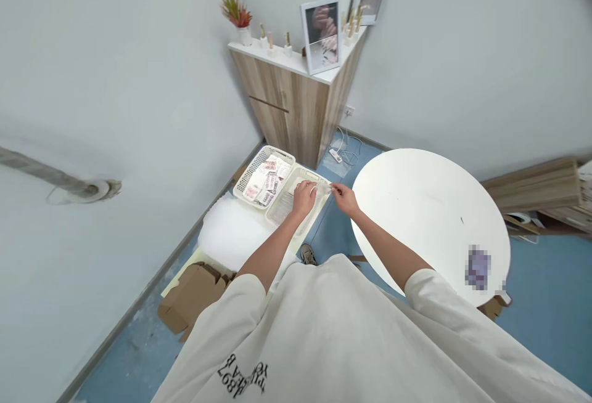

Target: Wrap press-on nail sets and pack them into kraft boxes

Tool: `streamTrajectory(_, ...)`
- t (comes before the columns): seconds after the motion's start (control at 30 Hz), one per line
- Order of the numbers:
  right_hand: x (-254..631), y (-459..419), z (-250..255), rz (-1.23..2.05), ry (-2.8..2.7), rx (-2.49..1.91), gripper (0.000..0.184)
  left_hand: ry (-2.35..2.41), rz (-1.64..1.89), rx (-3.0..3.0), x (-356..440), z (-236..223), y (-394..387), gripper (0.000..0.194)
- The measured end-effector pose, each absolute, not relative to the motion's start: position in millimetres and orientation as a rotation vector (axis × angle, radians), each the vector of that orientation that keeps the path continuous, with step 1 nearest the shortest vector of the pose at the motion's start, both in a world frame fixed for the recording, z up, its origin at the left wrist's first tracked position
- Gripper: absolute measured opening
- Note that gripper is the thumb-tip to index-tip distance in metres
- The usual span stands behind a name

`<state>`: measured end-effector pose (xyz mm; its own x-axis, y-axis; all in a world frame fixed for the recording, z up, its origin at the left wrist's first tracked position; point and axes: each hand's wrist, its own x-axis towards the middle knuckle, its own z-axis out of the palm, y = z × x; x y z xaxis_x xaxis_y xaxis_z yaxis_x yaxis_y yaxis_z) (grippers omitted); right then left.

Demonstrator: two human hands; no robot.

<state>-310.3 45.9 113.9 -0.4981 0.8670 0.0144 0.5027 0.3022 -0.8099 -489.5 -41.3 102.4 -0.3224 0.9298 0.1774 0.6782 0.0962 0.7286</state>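
My left hand (303,196) and my right hand (343,196) are both closed on a small clear plastic bag (322,188), stretched between them. They hover over a white basket (293,188) that holds more clear bags. Beside it on the left, a second white basket (246,177) holds several small pink and white packets (269,179). What is inside the held bag is too small to make out.
A round white table (425,212) stands at my right. A white foam roll (231,230) and brown cardboard boxes (192,295) lie on the floor at the left. A wooden cabinet (296,104) with picture frames, a plant and small bottles stands in the corner.
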Motion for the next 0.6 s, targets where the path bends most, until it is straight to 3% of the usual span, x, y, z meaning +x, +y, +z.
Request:
streamTrajectory(0.17,-227,48,120,0.973,-2.044,-1.221,0.033,1.799,1.136,1.572,-416,105,-17,0.027)
streamTrajectory(0.47,-60,34,98,0.911,-1.872,-1.494,0.033,1.63,0.901,1.454,-243,84,5,0.025)
streamTrajectory(0.6,7,19,79,0.993,-1.857,-1.648,0.037,1.586,0.782,1.292,-175,64,2,0.034)
